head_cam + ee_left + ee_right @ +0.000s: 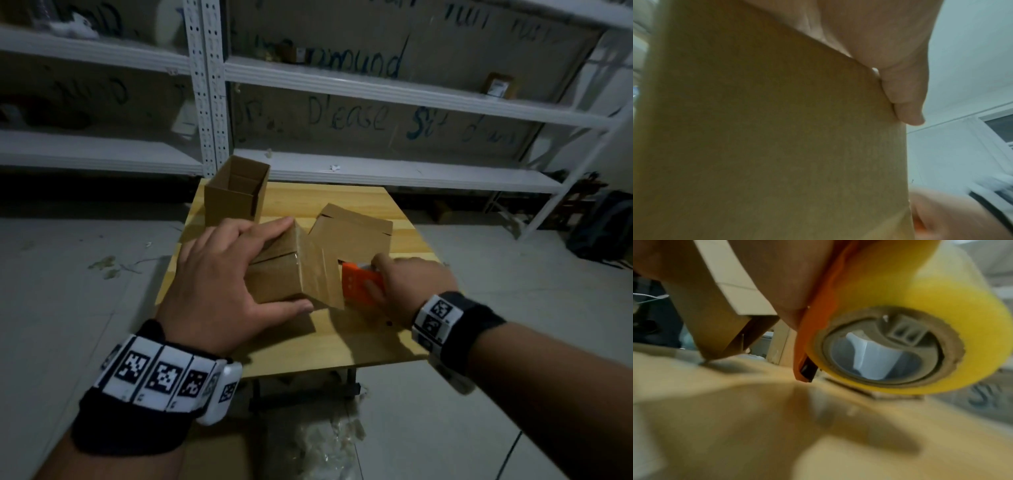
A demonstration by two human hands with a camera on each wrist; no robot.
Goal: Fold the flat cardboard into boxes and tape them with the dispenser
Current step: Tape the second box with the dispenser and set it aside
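Head cam looks down and fwd over the table, both hands in view. Left wrist cam sits tight against the box. Right wrist cam, low, close to tape dispenser; shares table, box w/ head view.

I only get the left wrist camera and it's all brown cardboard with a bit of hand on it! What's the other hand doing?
Observer: The right hand grips an orange tape dispenser right beside the box that the left hand holds.
Operator: Is there tape on the box yet?
Observer: Yes, a shiny strip of tape runs over the top seam and down the side facing the dispenser.
Operator: What colour is the tape roll?
Observer: The right wrist view shows a yellow roll on the dispenser.
Operator: Are there more boxes?
Observer: One open box stands at the table's far left corner, and a flat cardboard piece lies behind the dispenser.
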